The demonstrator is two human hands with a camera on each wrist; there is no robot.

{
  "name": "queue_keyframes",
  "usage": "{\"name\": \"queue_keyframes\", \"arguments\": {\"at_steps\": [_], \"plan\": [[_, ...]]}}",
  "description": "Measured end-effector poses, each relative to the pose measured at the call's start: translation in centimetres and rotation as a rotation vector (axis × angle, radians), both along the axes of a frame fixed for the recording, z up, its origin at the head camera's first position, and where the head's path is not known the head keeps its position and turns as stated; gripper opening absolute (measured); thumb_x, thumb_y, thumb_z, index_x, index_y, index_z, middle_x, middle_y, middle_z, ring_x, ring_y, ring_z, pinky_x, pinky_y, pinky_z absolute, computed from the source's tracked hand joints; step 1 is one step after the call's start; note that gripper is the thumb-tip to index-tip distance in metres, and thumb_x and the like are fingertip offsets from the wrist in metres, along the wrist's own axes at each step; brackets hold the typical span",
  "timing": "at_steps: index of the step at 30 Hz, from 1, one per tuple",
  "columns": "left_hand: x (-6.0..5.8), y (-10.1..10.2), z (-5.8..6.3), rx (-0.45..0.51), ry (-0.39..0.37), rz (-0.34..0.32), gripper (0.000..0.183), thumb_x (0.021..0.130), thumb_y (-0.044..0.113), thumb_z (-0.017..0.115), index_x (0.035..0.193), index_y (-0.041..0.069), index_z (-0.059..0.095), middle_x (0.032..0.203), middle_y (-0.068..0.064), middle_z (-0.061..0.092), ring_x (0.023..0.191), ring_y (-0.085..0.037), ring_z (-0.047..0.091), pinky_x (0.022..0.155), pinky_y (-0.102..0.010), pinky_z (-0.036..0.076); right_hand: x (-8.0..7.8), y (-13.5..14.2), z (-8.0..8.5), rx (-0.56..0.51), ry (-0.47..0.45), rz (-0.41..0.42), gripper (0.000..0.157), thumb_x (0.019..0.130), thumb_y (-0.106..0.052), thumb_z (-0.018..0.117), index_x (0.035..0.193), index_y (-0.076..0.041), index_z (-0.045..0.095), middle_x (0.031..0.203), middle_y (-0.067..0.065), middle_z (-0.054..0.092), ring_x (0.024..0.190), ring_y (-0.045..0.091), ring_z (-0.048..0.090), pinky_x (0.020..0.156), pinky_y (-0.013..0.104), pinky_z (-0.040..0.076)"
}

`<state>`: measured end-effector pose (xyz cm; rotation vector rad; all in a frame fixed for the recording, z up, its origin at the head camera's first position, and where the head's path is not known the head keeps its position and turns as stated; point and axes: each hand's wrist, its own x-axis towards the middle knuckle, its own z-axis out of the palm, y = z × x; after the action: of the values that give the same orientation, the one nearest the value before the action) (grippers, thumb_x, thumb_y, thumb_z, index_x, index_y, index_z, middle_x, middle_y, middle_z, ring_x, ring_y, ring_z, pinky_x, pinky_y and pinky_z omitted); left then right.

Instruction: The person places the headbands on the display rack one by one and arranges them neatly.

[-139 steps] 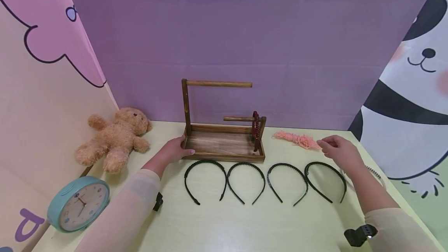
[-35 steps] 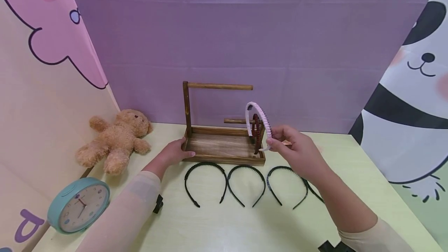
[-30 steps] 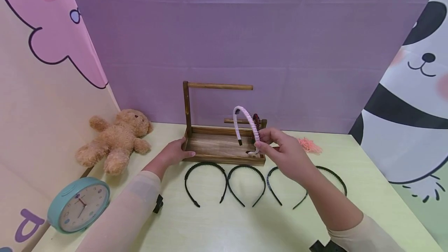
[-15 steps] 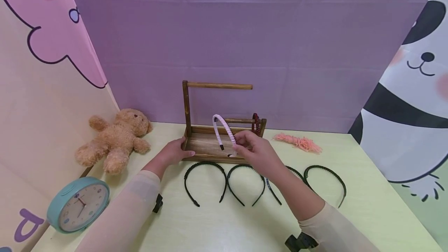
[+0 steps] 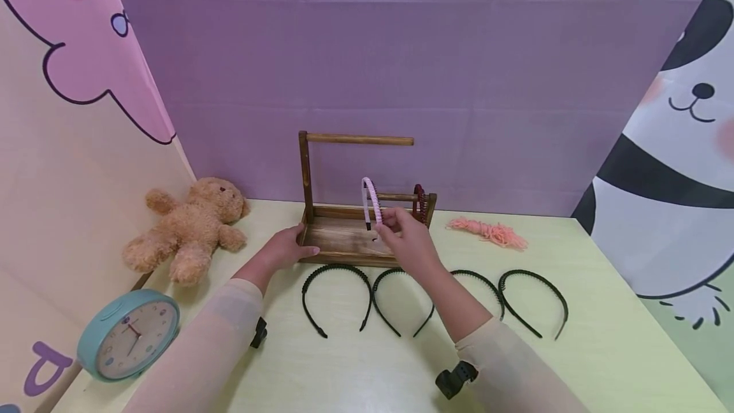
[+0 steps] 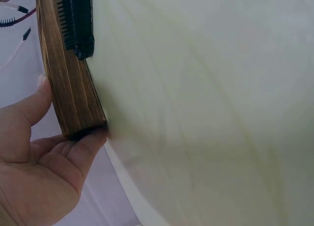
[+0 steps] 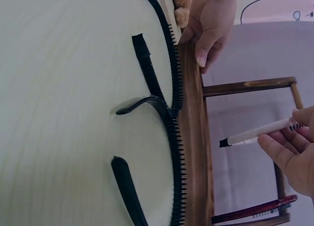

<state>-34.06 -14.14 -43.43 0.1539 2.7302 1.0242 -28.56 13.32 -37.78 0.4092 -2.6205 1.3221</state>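
My left hand (image 5: 282, 250) grips the left end of a brown wooden rack (image 5: 335, 238), thumb on the front wall, fingers around the end in the left wrist view. The rack has a shallow tray, a high peg and a low peg. With thumb and fingers, my right hand (image 5: 411, 244) pinches a pale pink headband (image 5: 375, 199), toothed inside and dark-tipped. Its arch stands upright above the tray, at the low peg's free end (image 5: 390, 197); I cannot tell whether the peg is inside it. A dark red headband (image 5: 421, 199) hangs at that peg's right end.
Several black headbands (image 5: 336, 266) lie in a row before the rack, partly under my right arm. Peach yarn (image 5: 487, 231) lies to the right. A teddy bear (image 5: 197, 228) and a teal clock (image 5: 129, 334) stand left. A purple backdrop (image 5: 367, 62) rises behind.
My right hand picked up the pale pink headband from the right side, carried it left past the dark red one, and has now raised it at the low peg's free end. The left hand stayed put.
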Motion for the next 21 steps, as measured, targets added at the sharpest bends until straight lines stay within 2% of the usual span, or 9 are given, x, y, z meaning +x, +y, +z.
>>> {"name": "queue_keyframes", "arguments": {"at_steps": [7, 12, 21], "plan": [[0.0, 0.0, 0.0, 0.006, 0.002, 0.002, 0.084, 0.095, 0.034, 0.066, 0.156, 0.001, 0.019, 0.159, -0.022, 0.025, 0.147, -0.039, 0.024, 0.119, -0.052, 0.024, -1.0, -0.4, -1.0, 0.028, 0.016, -0.113, 0.026, 0.099, -0.033, 0.059, 0.118, -0.015, 0.058, 0.103, 0.0, 0.068, 0.088, 0.017, 0.064, 0.071, 0.033, 0.052], [0.1, 0.0, 0.1, 0.003, 0.003, 0.003, 0.084, 0.095, 0.035, 0.066, 0.156, 0.001, 0.019, 0.159, -0.022, 0.025, 0.147, -0.039, 0.024, 0.119, -0.052, 0.024, -1.3, -0.5, -1.3, 0.067, -0.004, -0.172, 0.027, 0.1, -0.033, 0.057, 0.12, -0.015, 0.057, 0.104, 0.0, 0.068, 0.084, 0.017, 0.063, 0.065, 0.031, 0.048], [0.1, 0.0, 0.1, 0.016, 0.001, -0.001, 0.083, 0.095, 0.034, 0.065, 0.156, 0.0, 0.019, 0.159, -0.022, 0.025, 0.147, -0.04, 0.023, 0.119, -0.052, 0.024, -1.3, -0.5, -1.7, 0.046, -0.04, -0.211, 0.031, 0.101, -0.03, 0.056, 0.125, -0.009, 0.056, 0.103, 0.005, 0.067, 0.083, 0.02, 0.061, 0.065, 0.031, 0.049]]}}
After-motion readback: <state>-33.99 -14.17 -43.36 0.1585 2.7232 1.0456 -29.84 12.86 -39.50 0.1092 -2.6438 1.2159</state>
